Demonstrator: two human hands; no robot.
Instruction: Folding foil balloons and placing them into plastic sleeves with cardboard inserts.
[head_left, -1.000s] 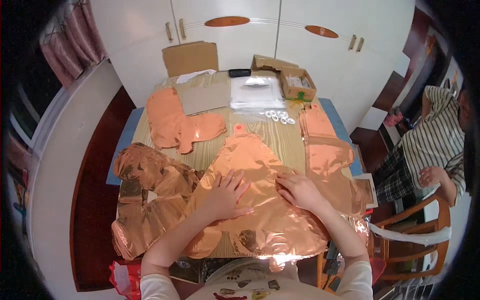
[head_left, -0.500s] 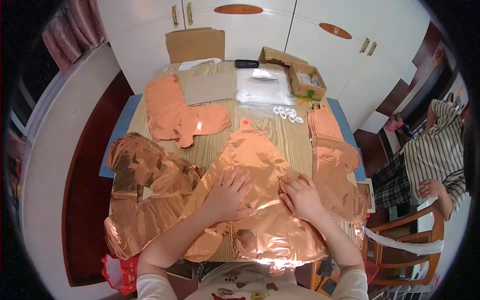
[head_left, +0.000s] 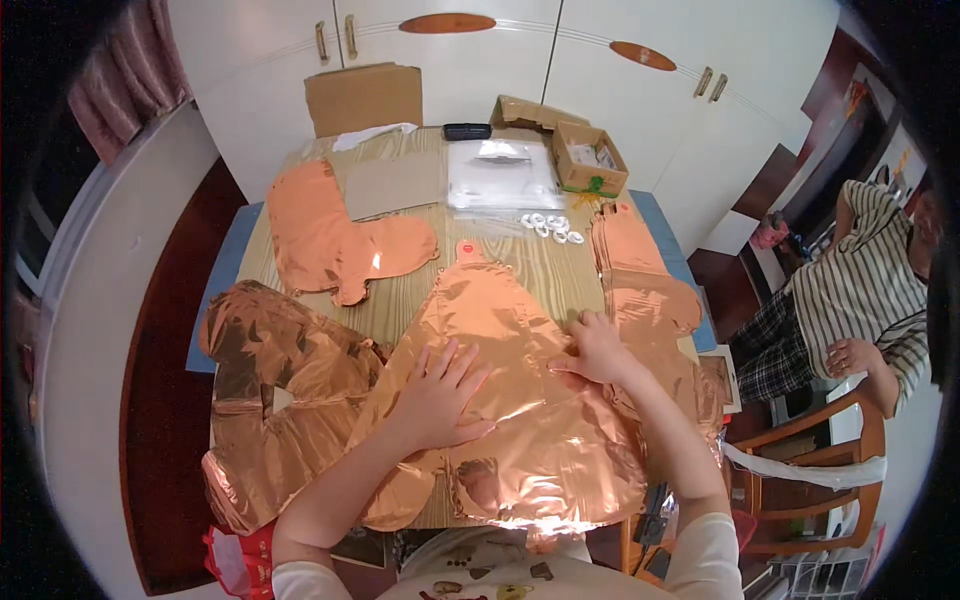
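Observation:
A flat, shiny rose-gold foil balloon (head_left: 500,340) lies across the near middle of the table, a small tab with a red mark at its far tip. My left hand (head_left: 437,400) rests flat on its left part, fingers spread and thumb out. At its right edge is my right hand (head_left: 598,350), with the thumb on the foil and the fingers bent over the rim; the fingertips are partly hidden. More flat foil balloons lie around it: a creased one (head_left: 290,380) on the left, an angular one (head_left: 330,240) at the far left, and a stack (head_left: 645,290) at the right.
Farther back are white rings (head_left: 548,226), clear plastic bags (head_left: 503,180), a grey card (head_left: 395,187), a black case (head_left: 467,131) and an open cardboard box (head_left: 600,180). A person in a striped shirt (head_left: 845,270) stands at the right, behind a wooden chair (head_left: 800,540).
My right hand has slid toward the balloon's right edge and its fingers have bent more. My left hand stays flat on the foil. The whole view has shifted slightly.

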